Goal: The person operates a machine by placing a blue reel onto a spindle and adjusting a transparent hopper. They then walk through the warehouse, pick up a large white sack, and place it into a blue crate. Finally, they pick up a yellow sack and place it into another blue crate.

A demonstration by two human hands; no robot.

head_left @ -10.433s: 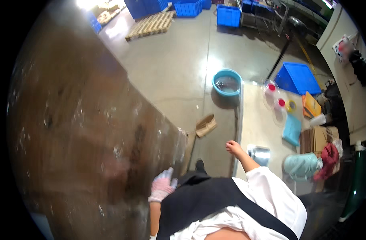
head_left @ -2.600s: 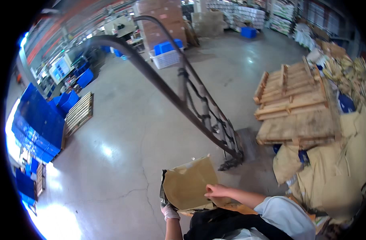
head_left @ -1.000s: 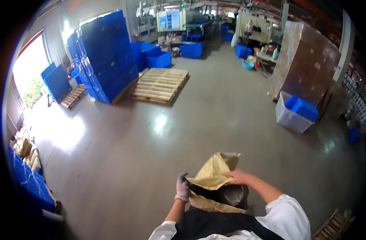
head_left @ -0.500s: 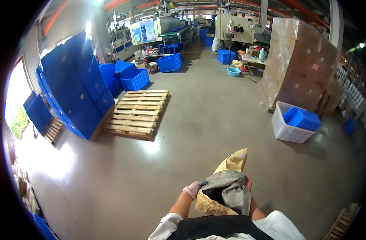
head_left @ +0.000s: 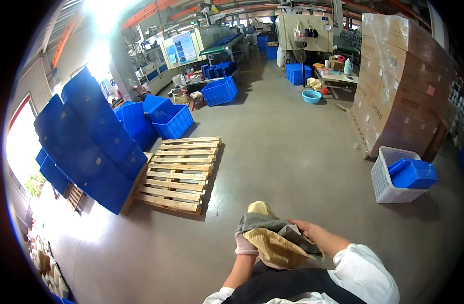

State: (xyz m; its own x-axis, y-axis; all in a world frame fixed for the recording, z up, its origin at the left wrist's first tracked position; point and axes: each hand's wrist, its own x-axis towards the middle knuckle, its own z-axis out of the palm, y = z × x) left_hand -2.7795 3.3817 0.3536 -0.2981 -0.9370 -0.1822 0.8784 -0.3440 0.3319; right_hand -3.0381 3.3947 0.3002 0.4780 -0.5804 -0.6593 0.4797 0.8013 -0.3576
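In front of my body I hold a crumpled tan paper sack [head_left: 275, 249] with a grey woven layer [head_left: 265, 221] showing at its folded mouth. My left hand [head_left: 243, 243], in a pale glove, is closed around the sack's left side; its fingers are partly hidden by the folds. My right hand [head_left: 302, 229] looks bare and grips the grey edge on the far right side, its fingertips partly out of sight. Whatever the sack may contain cannot be seen.
A wooden pallet [head_left: 184, 175] lies ahead on the left, beside stacked blue sheets [head_left: 97, 147]. On the right, a white basket [head_left: 389, 188] with blue bins stands before wrapped cartons [head_left: 402, 96]. Farther off are blue crates [head_left: 219, 91], a basin [head_left: 311, 97] and machines [head_left: 305, 33].
The sack is more bunched up, and its far end reaches out less. My right hand has come from behind its right side to the top edge. The view has shifted slightly.
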